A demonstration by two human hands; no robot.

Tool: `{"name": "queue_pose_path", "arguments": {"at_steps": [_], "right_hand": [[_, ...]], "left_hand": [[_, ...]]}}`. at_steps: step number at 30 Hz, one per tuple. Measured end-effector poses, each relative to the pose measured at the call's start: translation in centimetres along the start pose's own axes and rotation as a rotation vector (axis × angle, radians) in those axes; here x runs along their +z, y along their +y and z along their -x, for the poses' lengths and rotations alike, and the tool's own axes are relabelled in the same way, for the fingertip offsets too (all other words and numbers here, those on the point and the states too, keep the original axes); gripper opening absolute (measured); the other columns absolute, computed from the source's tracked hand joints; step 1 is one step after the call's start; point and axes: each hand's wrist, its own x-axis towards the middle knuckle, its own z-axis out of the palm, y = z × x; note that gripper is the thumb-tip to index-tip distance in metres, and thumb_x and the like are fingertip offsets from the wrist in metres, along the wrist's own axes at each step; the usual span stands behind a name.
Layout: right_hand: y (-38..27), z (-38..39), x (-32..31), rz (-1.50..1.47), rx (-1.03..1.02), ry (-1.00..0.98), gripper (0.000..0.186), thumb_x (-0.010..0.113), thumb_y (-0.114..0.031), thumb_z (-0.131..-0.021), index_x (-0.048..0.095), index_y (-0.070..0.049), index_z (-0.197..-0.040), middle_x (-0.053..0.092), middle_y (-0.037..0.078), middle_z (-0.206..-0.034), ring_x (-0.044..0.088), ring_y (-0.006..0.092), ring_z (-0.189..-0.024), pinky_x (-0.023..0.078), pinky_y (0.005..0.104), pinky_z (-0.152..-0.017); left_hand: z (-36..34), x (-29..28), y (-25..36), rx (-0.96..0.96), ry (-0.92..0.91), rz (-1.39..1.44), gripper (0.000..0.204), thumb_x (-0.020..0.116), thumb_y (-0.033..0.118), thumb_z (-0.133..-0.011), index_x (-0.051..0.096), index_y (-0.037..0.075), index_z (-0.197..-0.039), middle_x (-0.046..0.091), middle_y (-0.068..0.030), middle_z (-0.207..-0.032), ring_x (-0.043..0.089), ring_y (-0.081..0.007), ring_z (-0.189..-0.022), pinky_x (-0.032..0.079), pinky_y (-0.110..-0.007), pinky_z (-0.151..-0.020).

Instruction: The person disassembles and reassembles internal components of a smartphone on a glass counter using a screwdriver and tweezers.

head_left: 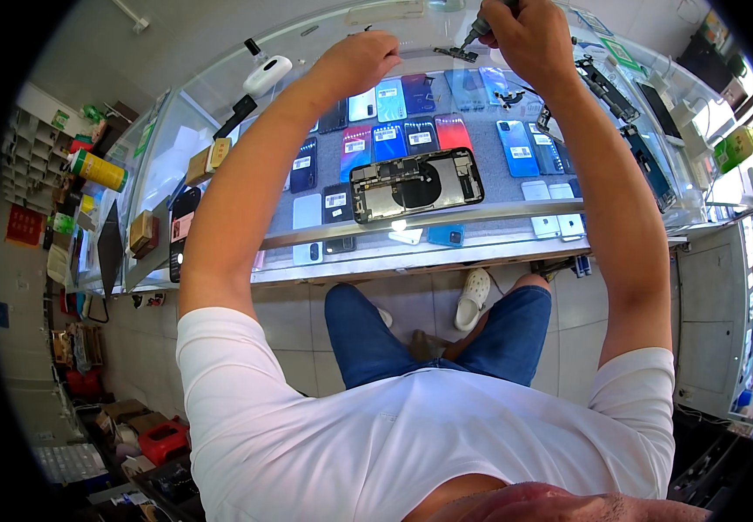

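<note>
At the far side of the glass counter, my right hand point(533, 39) is closed round a grey screwdriver point(481, 29). Its tip points down at a small dark phone part point(456, 54) lying on the glass. To the left of that part, my left hand point(363, 63) is closed, fingers curled together. Whatever it may hold is hidden or too small to make out. Nearer to me, an opened phone point(459, 178) lies on the counter with its inside facing up, showing a circuit board, a black round area and a silver panel. Neither hand touches it.
Several phones, such as a blue one point(516, 148), show through the glass counter top point(333, 113). A white bottle point(267, 76) stands at the far left. Dark phone frames point(648, 170) lie on the right. Small boxes point(143, 233) and a yellow can point(100, 170) are at the left.
</note>
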Motion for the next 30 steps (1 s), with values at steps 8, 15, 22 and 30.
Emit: {"name": "queue_pose_path", "arguments": {"at_steps": [8, 15, 22, 30], "right_hand": [[0.2, 0.5, 1.8, -0.096, 0.177, -0.178, 0.017, 0.066, -0.011, -0.106, 0.066, 0.003, -0.116, 0.074, 0.011, -0.094, 0.076, 0.0166, -0.082, 0.062, 0.0310, -0.072], [4.3, 1.1, 6.2, 0.241, -0.039, -0.239, 0.024, 0.069, -0.023, -0.105, 0.068, -0.004, -0.118, 0.079, 0.020, -0.101, 0.077, 0.0392, -0.096, 0.060, 0.0449, -0.087], [4.8, 1.6, 7.4, 0.164, -0.001, -0.248, 0.023, 0.071, -0.023, -0.103, 0.069, -0.004, -0.118, 0.079, 0.020, -0.101, 0.077, 0.0391, -0.094, 0.061, 0.0445, -0.086], [4.0, 1.5, 6.4, 0.117, 0.089, -0.236, 0.026, 0.072, -0.028, -0.105, 0.071, -0.007, -0.119, 0.081, 0.013, -0.101, 0.082, 0.0243, -0.093, 0.062, 0.0359, -0.086]], "left_hand": [[1.8, -5.3, 1.6, -0.250, -0.046, 0.063, 0.027, 0.066, 0.026, -0.104, 0.074, 0.000, -0.103, 0.072, -0.0177, -0.093, 0.068, -0.0349, -0.086, 0.054, -0.044, -0.081], [6.0, -9.6, 7.1, -0.446, -0.111, 0.074, 0.027, 0.067, 0.025, -0.103, 0.080, 0.002, -0.107, 0.076, -0.0147, -0.084, 0.073, -0.0292, -0.079, 0.056, -0.041, -0.077], [7.8, -8.4, 5.2, -0.512, 0.060, 0.234, 0.027, 0.066, 0.028, -0.106, 0.081, 0.005, -0.107, 0.074, -0.0070, -0.075, 0.069, -0.0166, -0.062, 0.054, -0.034, -0.066], [6.8, -8.2, 6.7, -0.624, 0.033, 0.415, 0.027, 0.072, 0.029, -0.104, 0.081, 0.005, -0.110, 0.074, -0.0053, -0.075, 0.062, -0.0109, -0.053, 0.050, -0.028, -0.055]]}}
